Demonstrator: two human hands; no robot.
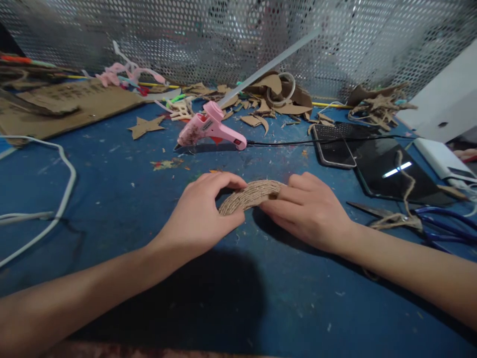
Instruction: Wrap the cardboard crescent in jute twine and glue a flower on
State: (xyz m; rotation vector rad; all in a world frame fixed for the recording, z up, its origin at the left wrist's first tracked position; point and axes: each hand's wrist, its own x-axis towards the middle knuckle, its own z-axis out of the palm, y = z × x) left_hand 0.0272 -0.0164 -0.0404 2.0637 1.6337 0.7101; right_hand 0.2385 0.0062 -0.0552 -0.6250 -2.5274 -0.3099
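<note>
Between my two hands, low over the blue tabletop, is a curved crescent-like piece covered in rows of brown twine (255, 194). My left hand (208, 206) grips its left end, thumb on the near side and fingers on the far side. At the other end my right hand (309, 206) is closed on the piece, its fingers bent and covering that tip. Beyond them a pink glue gun (210, 127) lies on its side, a long glue stick (268, 67) jutting from its back.
Blue-handled scissors (428, 221) with loose twine (408, 181) lie right, near a black tablet (398, 169) and a phone (333, 144). Cardboard scraps (257, 107) and a cardboard star (146, 127) lie behind. A white cable (69, 184) loops at left. A perforated metal panel (208, 40) stands behind.
</note>
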